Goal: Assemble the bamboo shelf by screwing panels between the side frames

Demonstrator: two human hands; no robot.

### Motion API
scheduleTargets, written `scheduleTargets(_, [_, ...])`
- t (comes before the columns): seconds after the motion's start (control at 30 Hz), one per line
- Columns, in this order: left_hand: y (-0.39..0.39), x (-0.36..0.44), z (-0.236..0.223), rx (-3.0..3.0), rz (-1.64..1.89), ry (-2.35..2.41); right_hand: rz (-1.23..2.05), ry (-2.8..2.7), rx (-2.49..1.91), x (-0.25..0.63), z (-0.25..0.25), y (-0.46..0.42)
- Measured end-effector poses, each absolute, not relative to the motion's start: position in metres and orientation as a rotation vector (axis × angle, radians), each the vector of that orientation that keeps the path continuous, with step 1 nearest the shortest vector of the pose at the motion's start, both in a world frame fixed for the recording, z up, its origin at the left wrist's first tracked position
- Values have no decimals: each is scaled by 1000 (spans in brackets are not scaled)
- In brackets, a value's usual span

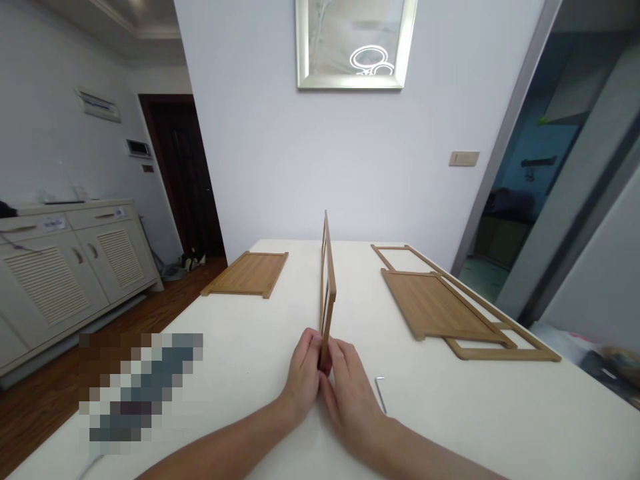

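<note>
A wooden frame [331,287] stands on its long edge in the middle of the white table, running away from me. At its near end, my left hand [303,373] grips the lower corner from the left side. My right hand [350,393] closes on the same corner from the right, fingers bent around the wood. Between the hands the corner itself is mostly hidden, so any small part there cannot be made out. An Allen key [381,395] lies on the table just right of my right hand.
On the table's left lies a slatted wooden panel [247,273]. To the right, another wooden panel [443,303] rests over a flat wooden frame [505,353]. A blurred-out object [145,393] lies at the front left. The wall [320,160] rises behind the white table [240,360].
</note>
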State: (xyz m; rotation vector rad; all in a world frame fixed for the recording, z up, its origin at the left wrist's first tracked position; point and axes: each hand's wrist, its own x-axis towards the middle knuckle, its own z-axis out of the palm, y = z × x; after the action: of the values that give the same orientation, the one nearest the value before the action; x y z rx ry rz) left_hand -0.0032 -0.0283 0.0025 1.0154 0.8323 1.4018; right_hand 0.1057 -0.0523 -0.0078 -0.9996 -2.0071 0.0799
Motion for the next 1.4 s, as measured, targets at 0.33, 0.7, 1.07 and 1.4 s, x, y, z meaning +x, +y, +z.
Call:
scheduleTargets(0.33, [-23,-8,0,1006,1426,868,-159,-2141,-925,107,-14,-65])
scheduleTargets(0.7, [-23,-8,3,1038,1426,810,153,-2142,-948,118,-10,-40])
scheduleTargets(1.07, [-26,-4,-2,939,1384,784,295,-2056,-1145,105,-7,-64])
scheduleTargets(1.4, [-28,-2,-2,934,1420,823,109,-2053,-1199,106,-12,-61])
